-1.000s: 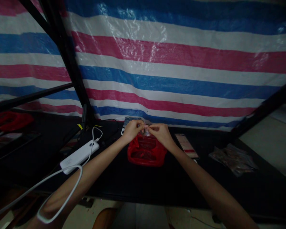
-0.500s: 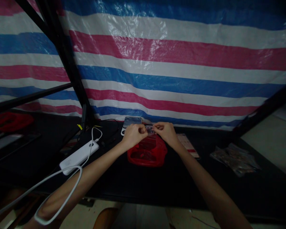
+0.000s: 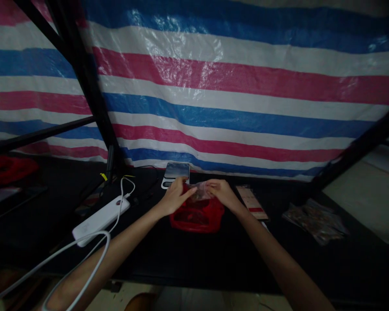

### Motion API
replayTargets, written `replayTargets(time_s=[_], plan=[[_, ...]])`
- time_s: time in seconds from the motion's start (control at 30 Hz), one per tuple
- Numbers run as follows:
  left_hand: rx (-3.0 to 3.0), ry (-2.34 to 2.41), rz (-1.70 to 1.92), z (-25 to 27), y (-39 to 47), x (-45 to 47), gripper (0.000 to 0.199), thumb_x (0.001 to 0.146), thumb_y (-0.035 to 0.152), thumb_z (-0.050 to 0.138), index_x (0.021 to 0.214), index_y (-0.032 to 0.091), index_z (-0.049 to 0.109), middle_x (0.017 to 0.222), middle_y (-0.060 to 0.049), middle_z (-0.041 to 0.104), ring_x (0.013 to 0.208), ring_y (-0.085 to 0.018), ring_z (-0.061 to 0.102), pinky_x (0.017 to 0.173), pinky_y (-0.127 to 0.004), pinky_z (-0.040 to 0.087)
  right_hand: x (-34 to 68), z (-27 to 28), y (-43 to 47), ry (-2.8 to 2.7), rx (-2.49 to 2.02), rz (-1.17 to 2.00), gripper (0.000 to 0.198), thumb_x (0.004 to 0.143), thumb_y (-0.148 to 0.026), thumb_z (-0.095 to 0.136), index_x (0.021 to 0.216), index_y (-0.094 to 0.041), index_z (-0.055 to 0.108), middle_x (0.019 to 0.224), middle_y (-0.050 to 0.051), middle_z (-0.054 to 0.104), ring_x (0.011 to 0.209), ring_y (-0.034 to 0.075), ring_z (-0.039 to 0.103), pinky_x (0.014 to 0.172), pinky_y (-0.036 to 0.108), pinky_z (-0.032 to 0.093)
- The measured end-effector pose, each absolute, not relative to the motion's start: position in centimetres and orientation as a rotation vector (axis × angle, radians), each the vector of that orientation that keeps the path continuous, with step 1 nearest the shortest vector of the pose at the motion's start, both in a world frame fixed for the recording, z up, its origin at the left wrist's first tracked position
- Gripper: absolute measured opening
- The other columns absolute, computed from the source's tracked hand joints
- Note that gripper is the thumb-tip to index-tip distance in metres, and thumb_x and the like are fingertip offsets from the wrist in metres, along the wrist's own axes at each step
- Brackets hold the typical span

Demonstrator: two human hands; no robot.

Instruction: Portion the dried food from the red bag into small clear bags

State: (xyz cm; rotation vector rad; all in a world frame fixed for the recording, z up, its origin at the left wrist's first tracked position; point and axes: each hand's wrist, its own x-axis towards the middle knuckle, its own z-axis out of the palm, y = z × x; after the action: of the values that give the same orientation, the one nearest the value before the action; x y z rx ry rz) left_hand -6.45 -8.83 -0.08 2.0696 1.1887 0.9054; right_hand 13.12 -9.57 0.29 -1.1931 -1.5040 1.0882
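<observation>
Near centre of frame, just below mid-height: clear plastic bag point(image 3: 201, 192), spread between both hands above the mouth of an opened red plastic bag point(image 3: 196, 226). Left hand point(image 3: 175, 198) at left edge of clear plastic bag: thumb stretched rightward along the film, visibly parted from forefinger; remaining fingers partly hidden, firmness of grip impossible to tell. Right hand point(image 3: 223, 193) at right edge: thumb and fingertips drawn together, pinching the film. Behind left hand: white scale point(image 3: 177, 170) with dark platform; display present, reading illegible. Right of centre, on black tabletop point(image 3: 181, 263): phone point(image 3: 252, 203), screen lit, pale page with red bar near lower end; writing too small to read. Lower left: white power bank point(image 3: 100, 221) with cable attached; faint marking on casing, not legible. Lower right: overlapping clear packets point(image 3: 316, 221), contents brownish. Across upper frame: tarpaulin point(image 3: 214, 101) in blue, white and red stripes
</observation>
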Motion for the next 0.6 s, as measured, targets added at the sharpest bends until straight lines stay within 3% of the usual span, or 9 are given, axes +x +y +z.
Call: replayTargets(time_s=[0.07, 0.23, 0.4, 0.5, 0.6], plan=[[1.848, 1.071, 0.916, -1.8, -7.6, -6.6, 0.053, 0.071, 0.048, 0.056, 0.11, 0.014, 0.044, 0.114, -0.012, 0.053, 0.109, -0.023, 0.048, 0.093, -0.036, 0.036, 12.9, -1.0, -9.4, -1.387, -1.14, 1.151, 0.016, 0.063, -0.023, 0.059, 0.074, -0.015, 0.065, 0.073, 0.004, 0.068, 0.065, 0.016, 0.062, 0.062, 0.028, 0.049], [1.512, 0.807, 0.901, -1.7, -5.4, -7.4, 0.048, 0.06, 0.04, 0.069, 0.095, 0.011, 0.053, 0.087, -0.008, 0.066, 0.079, -0.019, 0.062, 0.076, -0.033, 0.047, 11.7, -3.3, -9.5, -1.325, -1.097, 1.156, 0.027, 0.063, -0.032, 0.06, 0.085, -0.016, 0.062, 0.083, 0.007, 0.068, 0.074, 0.02, 0.064, 0.065, 0.033, 0.05], [2.029, 0.937, 0.769, 1.1, -5.2, -8.1, 0.023, 0.067, 0.032, 0.064, 0.081, 0.014, 0.064, 0.08, -0.005, 0.067, 0.073, -0.016, 0.059, 0.07, -0.027, 0.044, 13.0, -2.6, -10.1, -1.594, -1.059, 1.16, 0.034, 0.067, -0.02, 0.057, 0.1, -0.017, 0.059, 0.101, 0.007, 0.065, 0.092, 0.019, 0.06, 0.085, 0.037, 0.045], [2.395, 1.076, 0.593, 2.3, -5.9, -7.1, 0.019, 0.068, 0.029, 0.064, 0.084, 0.019, 0.066, 0.08, -0.003, 0.067, 0.077, -0.018, 0.058, 0.074, -0.029, 0.039, 14.5, -1.0, -10.9, -1.747, -1.052, 1.075, 0.043, 0.065, -0.01, 0.053, 0.108, -0.019, 0.057, 0.113, 0.006, 0.059, 0.104, 0.018, 0.054, 0.094, 0.038, 0.038], [2.704, 1.09, 0.484, 3.0, -6.8, -5.5, 0.02, 0.068, 0.026, 0.066, 0.087, 0.021, 0.066, 0.085, -0.005, 0.067, 0.088, -0.023, 0.056, 0.081, -0.035, 0.033, 15.1, -0.4, -11.6, -1.781, -1.096, 1.034, 0.044, 0.068, -0.011, 0.052, 0.112, -0.018, 0.054, 0.116, 0.007, 0.058, 0.105, 0.018, 0.053, 0.095, 0.039, 0.038]])
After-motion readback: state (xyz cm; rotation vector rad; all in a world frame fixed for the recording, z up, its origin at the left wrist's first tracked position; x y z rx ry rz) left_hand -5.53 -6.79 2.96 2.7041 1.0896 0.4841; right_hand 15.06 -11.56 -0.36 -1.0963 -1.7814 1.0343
